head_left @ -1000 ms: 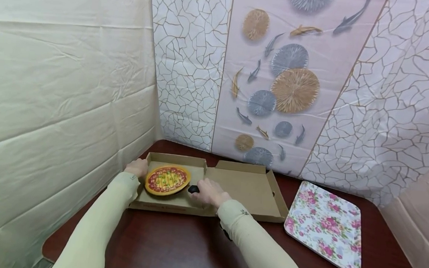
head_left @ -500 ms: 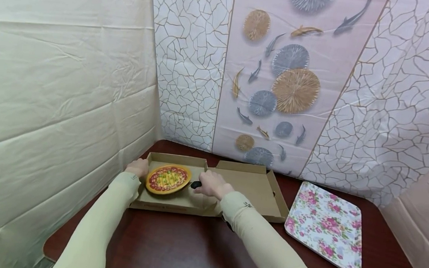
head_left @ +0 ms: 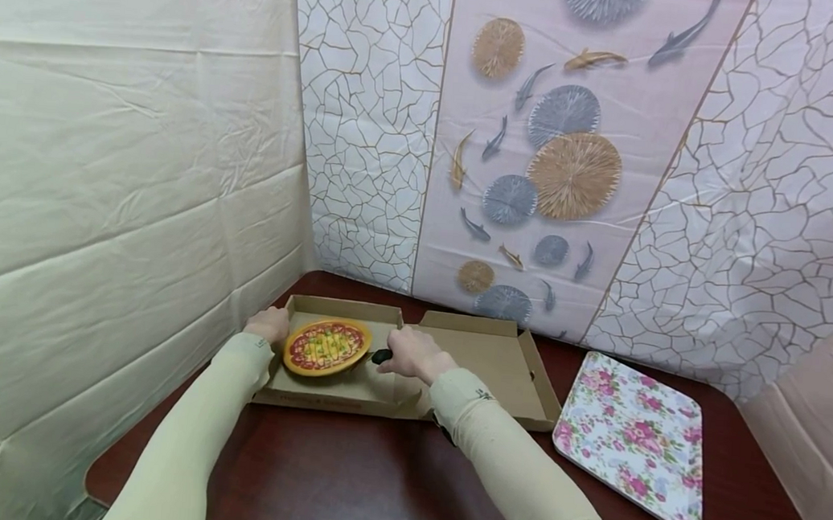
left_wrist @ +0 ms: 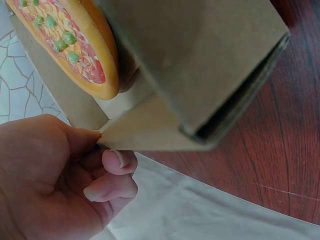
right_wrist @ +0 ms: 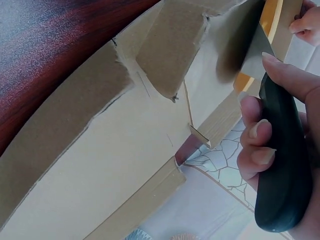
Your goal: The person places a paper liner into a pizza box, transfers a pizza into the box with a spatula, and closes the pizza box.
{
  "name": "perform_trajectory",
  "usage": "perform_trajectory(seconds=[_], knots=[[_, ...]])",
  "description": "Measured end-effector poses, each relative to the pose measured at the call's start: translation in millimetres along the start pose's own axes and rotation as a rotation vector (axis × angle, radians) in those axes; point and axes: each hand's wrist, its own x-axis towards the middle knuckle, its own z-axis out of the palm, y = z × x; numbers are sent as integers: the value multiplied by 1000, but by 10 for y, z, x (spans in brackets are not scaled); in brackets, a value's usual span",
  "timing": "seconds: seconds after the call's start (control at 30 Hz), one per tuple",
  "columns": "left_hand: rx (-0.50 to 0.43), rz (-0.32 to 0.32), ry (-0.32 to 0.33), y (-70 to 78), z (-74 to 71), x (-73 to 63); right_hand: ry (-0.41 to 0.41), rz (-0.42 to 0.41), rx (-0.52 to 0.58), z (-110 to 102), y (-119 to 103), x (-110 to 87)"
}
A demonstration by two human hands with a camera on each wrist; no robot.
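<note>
A round toy-like pizza with an orange crust is in the left half of an open cardboard pizza box. My left hand pinches the box's left side wall; in the left wrist view the thumb is inside the wall and the fingers are outside it. A spatula's black handle lies in the grip of my right hand, fingers wrapped round it. Its flat metal blade reaches to the underside of the pizza, which hides the far end. A shadow falls on the box floor below the pizza.
The box's lid lies folded open to the right on the dark red table. Beyond it sits a white tray with pink flowers. Fabric walls stand close behind and at both sides.
My right hand has risen slightly with the spatula, and the pizza's near edge has come up a little with it. The left hand keeps its grip on the box wall.
</note>
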Motion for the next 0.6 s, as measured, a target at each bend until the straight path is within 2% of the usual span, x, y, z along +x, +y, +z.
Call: perform_trajectory(seconds=[0.6], knots=[[-12,13,2,5,-11,-24,-34,-20,36,-121,48,-32]])
